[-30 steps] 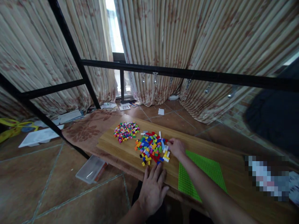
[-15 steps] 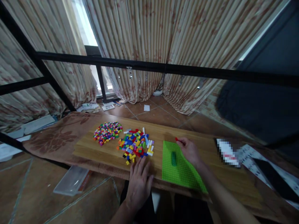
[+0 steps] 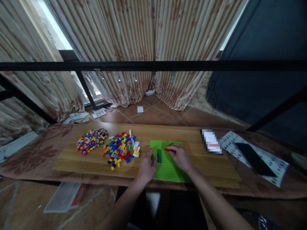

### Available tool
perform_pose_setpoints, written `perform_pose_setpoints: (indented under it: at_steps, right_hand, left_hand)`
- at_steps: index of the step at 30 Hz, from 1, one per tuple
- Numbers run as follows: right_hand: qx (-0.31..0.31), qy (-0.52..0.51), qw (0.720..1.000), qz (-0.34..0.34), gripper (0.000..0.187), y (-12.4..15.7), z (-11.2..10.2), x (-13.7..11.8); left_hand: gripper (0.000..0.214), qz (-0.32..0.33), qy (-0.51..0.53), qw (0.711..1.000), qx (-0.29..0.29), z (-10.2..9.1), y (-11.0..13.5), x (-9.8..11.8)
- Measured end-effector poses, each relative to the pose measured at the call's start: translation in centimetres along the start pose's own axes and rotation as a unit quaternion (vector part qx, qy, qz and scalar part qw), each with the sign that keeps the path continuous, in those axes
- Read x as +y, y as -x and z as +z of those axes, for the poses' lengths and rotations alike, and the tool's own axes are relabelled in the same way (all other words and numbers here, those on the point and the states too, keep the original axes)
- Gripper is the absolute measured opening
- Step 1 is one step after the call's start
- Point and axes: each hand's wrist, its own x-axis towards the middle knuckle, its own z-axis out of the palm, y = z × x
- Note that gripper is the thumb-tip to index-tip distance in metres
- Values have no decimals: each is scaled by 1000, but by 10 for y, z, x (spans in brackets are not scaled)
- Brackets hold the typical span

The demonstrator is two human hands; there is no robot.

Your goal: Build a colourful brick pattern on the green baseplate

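A bright green baseplate (image 3: 168, 174) lies on the wooden board, with a dark green brick piece (image 3: 159, 156) upright along its left part. Between the fingertips of my right hand (image 3: 179, 156) is a small red brick (image 3: 167, 149), held just right of the dark green piece over the baseplate. My left hand (image 3: 148, 165) rests at the baseplate's left edge, thumb and fingers apart, close beside the dark green piece and with nothing seen in it. Left of it spreads a pile of mixed coloured bricks (image 3: 122, 146).
A heap of smaller coloured pieces (image 3: 92, 140) sits farther left on the wooden board (image 3: 79, 163). To the right lie a blurred-out phone-like item (image 3: 212, 141), a printed sheet (image 3: 231, 137) and a black flat object (image 3: 255, 159). A black rail (image 3: 144, 66) crosses behind.
My left hand has moved from beside the brick pile to the baseplate's left edge. My right hand has brought the red brick nearer to the dark green piece. The view has turned right.
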Motion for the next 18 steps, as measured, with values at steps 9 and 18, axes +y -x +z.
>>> perform_pose_setpoints:
  at_steps: [9, 18]
  right_hand:
    - [-18, 21, 999, -41, 26, -5, 12, 3]
    - [-21, 29, 998, -50, 25, -5, 11, 2]
  left_hand:
    - [46, 5, -15, 1000, 1, 8, -11, -1]
    - [44, 31, -51, 998, 6, 10, -14, 0]
